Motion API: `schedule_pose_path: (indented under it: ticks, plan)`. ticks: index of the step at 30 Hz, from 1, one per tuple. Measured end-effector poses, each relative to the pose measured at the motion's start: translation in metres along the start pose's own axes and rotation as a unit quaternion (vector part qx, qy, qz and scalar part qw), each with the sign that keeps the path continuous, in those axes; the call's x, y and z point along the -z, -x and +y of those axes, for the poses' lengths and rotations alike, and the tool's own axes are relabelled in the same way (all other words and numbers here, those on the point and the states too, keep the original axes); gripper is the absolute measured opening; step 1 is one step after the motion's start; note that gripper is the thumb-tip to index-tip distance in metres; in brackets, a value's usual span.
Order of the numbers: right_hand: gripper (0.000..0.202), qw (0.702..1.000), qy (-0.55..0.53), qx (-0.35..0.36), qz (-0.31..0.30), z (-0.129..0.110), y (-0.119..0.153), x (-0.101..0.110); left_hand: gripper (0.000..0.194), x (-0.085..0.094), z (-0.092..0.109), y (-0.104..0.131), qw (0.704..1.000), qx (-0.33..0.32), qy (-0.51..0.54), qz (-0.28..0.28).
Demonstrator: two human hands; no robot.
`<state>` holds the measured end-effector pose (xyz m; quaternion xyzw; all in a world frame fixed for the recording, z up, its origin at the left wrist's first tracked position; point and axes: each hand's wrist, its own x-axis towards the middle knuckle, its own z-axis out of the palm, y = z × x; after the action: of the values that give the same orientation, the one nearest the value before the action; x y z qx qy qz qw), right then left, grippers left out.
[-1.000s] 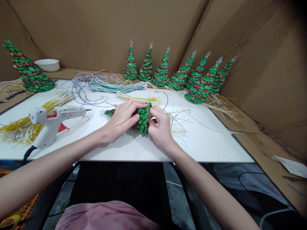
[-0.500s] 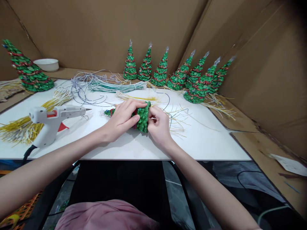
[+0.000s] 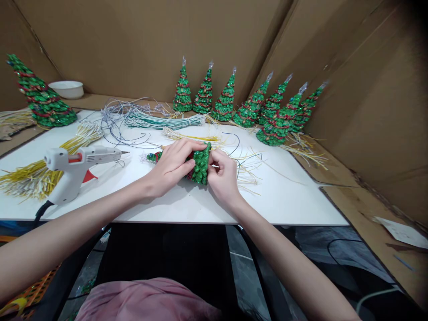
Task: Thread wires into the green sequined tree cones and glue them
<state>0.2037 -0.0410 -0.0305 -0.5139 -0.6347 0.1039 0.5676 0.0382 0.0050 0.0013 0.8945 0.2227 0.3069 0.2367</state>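
A small green Christmas tree ornament (image 3: 201, 167) lies on its side on the white table, its clear tip pointing left and its base to the right. My left hand (image 3: 175, 162) is wrapped over its middle and grips it. At the base, my right hand (image 3: 223, 174) is closed with fingertips pinched together against the underside. What those fingertips hold, if anything, is hidden. Loose yellow and dark wires (image 3: 249, 171) are spread just right of my right hand.
A white glue gun (image 3: 72, 171) stands at left before a yellow wire bundle (image 3: 25, 180). Green-and-white wires (image 3: 163, 121) lie behind the hands. Several upright trees (image 3: 224, 100) line the cardboard back wall; another tree (image 3: 45, 100) and a white bowl (image 3: 68, 90) stand far left.
The whole view has shifted slightly. Both hands keep nearly the same hold and position at the tree.
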Motion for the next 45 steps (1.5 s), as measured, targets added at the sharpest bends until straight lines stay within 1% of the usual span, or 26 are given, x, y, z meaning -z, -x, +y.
schedule_pose_path:
  ticks: [5,12,19,24,32,40,45]
  plan:
    - [0.019,1.000,-0.005,-0.012,0.004,0.000,0.000,-0.001,0.037,-0.001,-0.001,0.000,1.000,-0.014,-0.004,0.006]
    - [0.018,0.999,-0.024,-0.032,0.008,0.001,0.000,-0.003,0.037,-0.001,0.000,-0.001,1.000,-0.012,-0.003,0.004]
    - [0.017,0.999,-0.023,-0.049,0.001,0.004,0.001,-0.001,0.037,0.000,0.001,-0.003,1.000,0.013,0.000,0.000]
    - [0.015,0.997,-0.030,-0.065,-0.003,0.003,0.002,0.001,0.037,0.001,0.001,-0.003,1.000,0.002,-0.001,-0.004]
    - [0.012,0.989,-0.094,-0.115,-0.016,-0.003,0.001,0.002,0.037,0.004,0.003,-0.005,1.000,0.008,0.004,-0.017]
    - [0.016,0.978,-0.151,-0.145,-0.002,0.001,0.003,-0.002,0.038,0.003,0.002,-0.003,1.000,0.001,-0.006,-0.012]
    - [0.018,0.976,-0.152,-0.146,0.048,0.006,0.005,-0.010,0.038,0.000,0.002,-0.004,1.000,0.002,-0.011,-0.003]
